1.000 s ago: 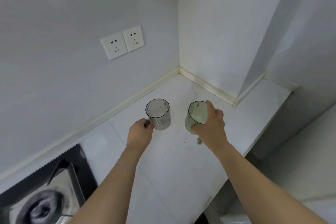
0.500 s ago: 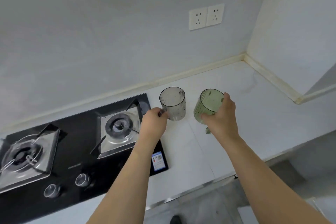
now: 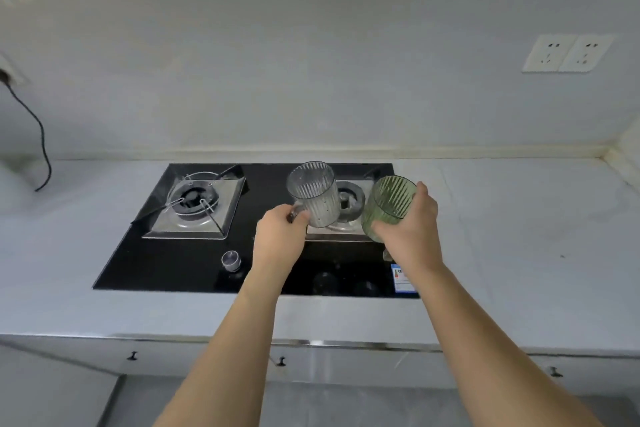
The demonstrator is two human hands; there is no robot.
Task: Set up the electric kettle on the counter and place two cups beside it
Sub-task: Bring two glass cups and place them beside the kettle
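Note:
My left hand grips the handle of a clear ribbed cup, held in the air above the stove. My right hand is wrapped around a green ribbed cup, also lifted, just right of the clear one. Both cups are upright with open mouths tilted slightly toward me. No kettle body shows; a black cord hangs from a plug at the far left wall down onto the counter.
A black glass two-burner gas stove lies under my hands, with a knob at its front. A double wall socket sits at the upper right. Cabinet doors with small handles run below the counter edge.
The view has swung left from the counter corner to the stove. Both hands have carried the two cups leftward, from over the bare counter to over the right burner.

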